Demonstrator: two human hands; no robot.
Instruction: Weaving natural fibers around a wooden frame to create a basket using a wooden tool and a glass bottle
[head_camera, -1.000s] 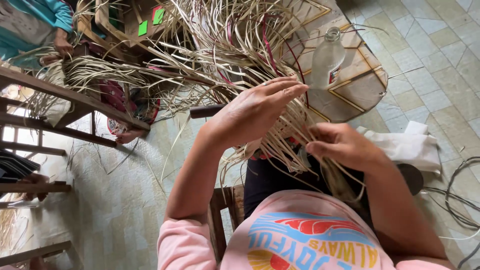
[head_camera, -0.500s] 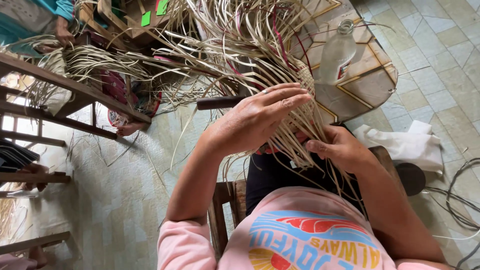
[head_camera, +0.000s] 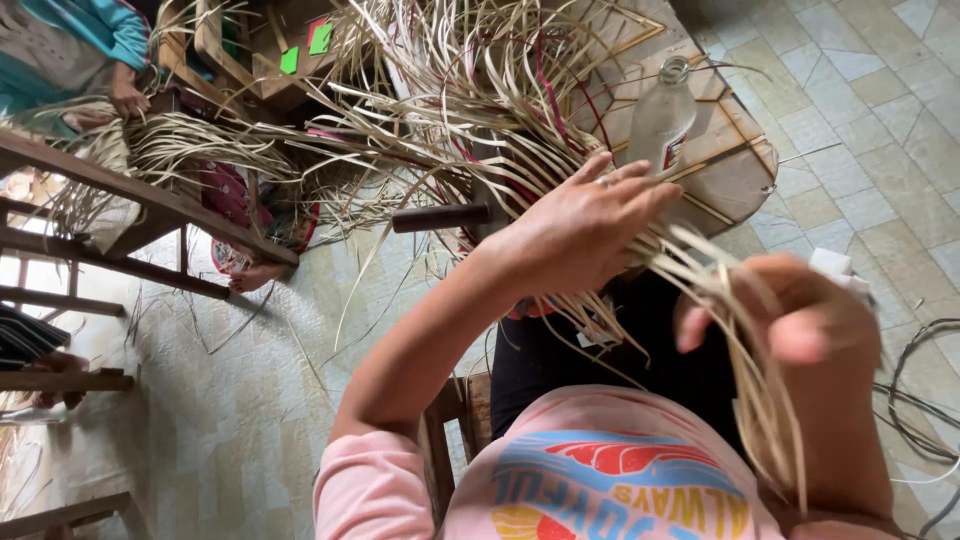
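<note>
Straw-coloured strips (head_camera: 520, 130), long, flat and pale, with a few dark red ones among them, fan out from the person's lap across most of the view. The left hand (head_camera: 585, 225) lies palm down on the bundle, fingers spread and slightly curled, pressing the strips where they gather; the forearm reaches forward from a pink sleeve. The right hand (head_camera: 800, 315) is raised close to the camera and blurred, fingers curled around a bunch of the same strips that hang down past the wrist toward the lap. How tight that hold is cannot be told.

Just beyond the left hand a dark wooden handle (head_camera: 440, 216) sticks out sideways from under the strips. Farther out, a clear glass bottle (head_camera: 662, 118) stands upright on a low wooden table (head_camera: 735, 175) with inlaid lines, partly covered by the fanned ends. Grey cables (head_camera: 915, 400) lie on the tiled floor (head_camera: 880, 90) at the right. At the left stand wooden frames (head_camera: 150, 215), and in the far corner another person's hand (head_camera: 128, 98), below a teal sleeve, rests by a second heap of strips (head_camera: 190, 150).
</note>
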